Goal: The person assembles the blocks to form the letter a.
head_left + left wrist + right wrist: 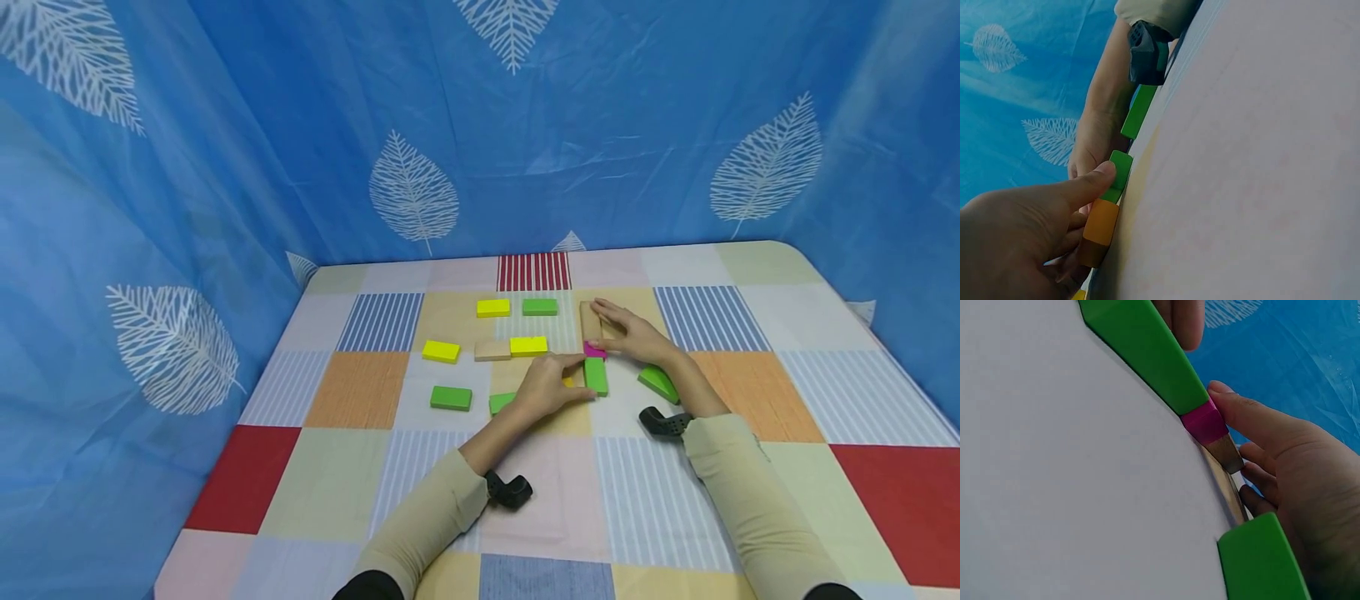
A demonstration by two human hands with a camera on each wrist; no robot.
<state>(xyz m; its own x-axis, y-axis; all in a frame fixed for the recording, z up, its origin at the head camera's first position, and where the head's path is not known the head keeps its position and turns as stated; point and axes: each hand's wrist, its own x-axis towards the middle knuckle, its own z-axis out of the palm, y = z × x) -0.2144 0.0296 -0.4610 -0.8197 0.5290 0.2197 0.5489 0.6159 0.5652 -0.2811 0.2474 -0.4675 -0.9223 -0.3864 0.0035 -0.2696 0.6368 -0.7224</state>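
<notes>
My left hand [551, 385] pinches a green block [596, 377] between thumb and fingers; the thumb lies on its side in the left wrist view. An orange block [1100, 228] stands close to those fingers, mostly covered in the head view. Beyond the green block, touching its far end, is a magenta block [1205, 423], then a plain wooden block [589, 321] in the same line. My right hand [636, 337] is curled round the wooden block, its index finger at the far end and its thumb against the magenta block.
Another green block [658, 384] lies by my right wrist. Left of the line are several loose blocks, among them a yellow one [441, 351], a green one [451, 398] and a wooden one [492, 350]. A blue curtain [600, 167] hangs behind the patchwork tablecloth [540, 517].
</notes>
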